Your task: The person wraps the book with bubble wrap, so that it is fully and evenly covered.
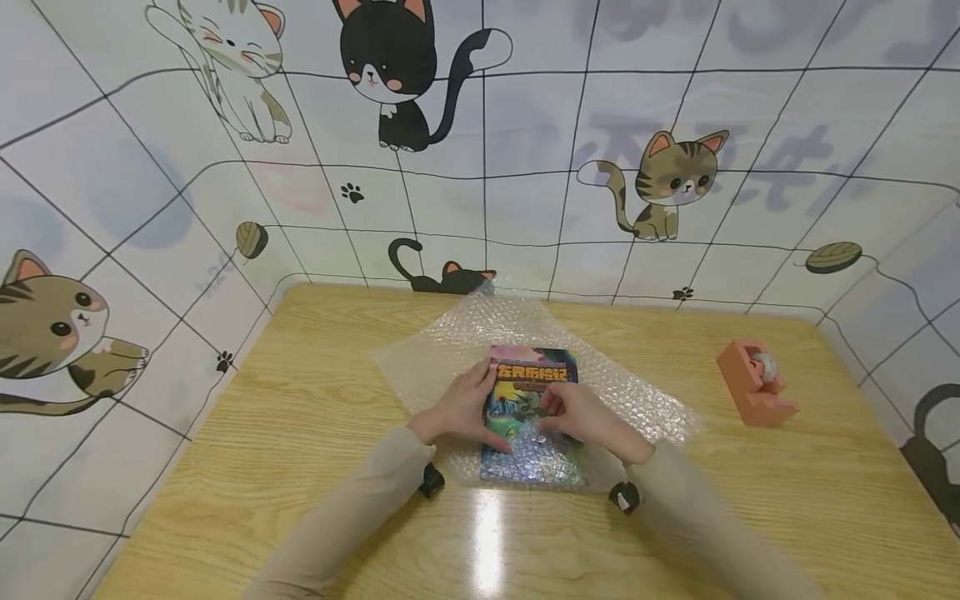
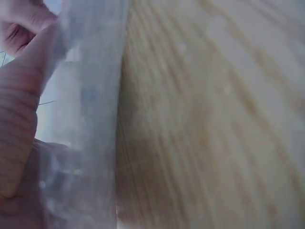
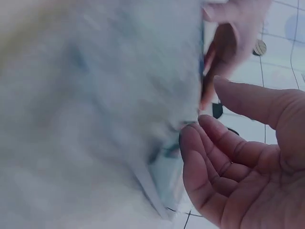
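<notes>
A colourful book (image 1: 534, 372) with large title characters lies on a spread sheet of bubble wrap (image 1: 630, 383), and a folded-over flap of the wrap covers its near part. My left hand (image 1: 459, 410) rests along the book's left side, fingers stretched forward and thumb spread over the flap. Over the book's right half is my right hand (image 1: 592, 421), its fingers bent at the flap's upper edge. In the right wrist view the right thumb stands apart from those fingers, with nothing visible between them. Blurred wrap (image 2: 88, 119) lies beside the left thumb (image 2: 19, 114) in the left wrist view.
A pink tape dispenser (image 1: 756, 387) with a roll of tape stands on the wooden table (image 1: 315, 367) to the right. Behind the table hangs a white backdrop (image 1: 525, 200) printed with cats and grid lines; it also runs along both sides.
</notes>
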### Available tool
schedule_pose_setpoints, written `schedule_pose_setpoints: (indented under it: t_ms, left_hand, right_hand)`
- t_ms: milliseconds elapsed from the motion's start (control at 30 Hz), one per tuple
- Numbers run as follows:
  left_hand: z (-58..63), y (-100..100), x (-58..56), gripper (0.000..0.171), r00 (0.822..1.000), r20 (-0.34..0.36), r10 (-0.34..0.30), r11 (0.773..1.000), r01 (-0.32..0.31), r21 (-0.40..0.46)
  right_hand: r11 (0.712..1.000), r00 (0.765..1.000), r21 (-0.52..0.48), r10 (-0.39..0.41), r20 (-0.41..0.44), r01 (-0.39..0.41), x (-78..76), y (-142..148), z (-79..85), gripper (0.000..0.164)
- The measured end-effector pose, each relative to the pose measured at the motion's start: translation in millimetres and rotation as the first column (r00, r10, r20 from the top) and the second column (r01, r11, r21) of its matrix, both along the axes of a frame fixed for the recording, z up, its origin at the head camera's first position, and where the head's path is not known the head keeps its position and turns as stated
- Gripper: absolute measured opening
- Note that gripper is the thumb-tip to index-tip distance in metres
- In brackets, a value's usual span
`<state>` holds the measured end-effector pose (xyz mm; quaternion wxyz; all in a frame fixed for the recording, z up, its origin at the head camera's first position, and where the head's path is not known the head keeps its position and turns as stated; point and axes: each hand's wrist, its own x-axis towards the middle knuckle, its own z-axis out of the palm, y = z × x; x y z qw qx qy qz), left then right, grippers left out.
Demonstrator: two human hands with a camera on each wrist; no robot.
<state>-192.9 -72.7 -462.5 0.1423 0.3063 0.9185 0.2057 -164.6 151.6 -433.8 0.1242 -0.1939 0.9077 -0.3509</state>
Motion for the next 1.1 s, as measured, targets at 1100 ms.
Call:
schedule_pose_setpoints:
  t_ms: [1100]
  left_hand:
    - [-7.6,-0.5,-2.9,0.13,1.0,-0.015,0.008,0.999,-0.008,-0.039]
  right_hand:
    - [0.866,0.874,-0.125,-0.476,0.094,0.485,-129.9,-8.0,-10.3,0.05]
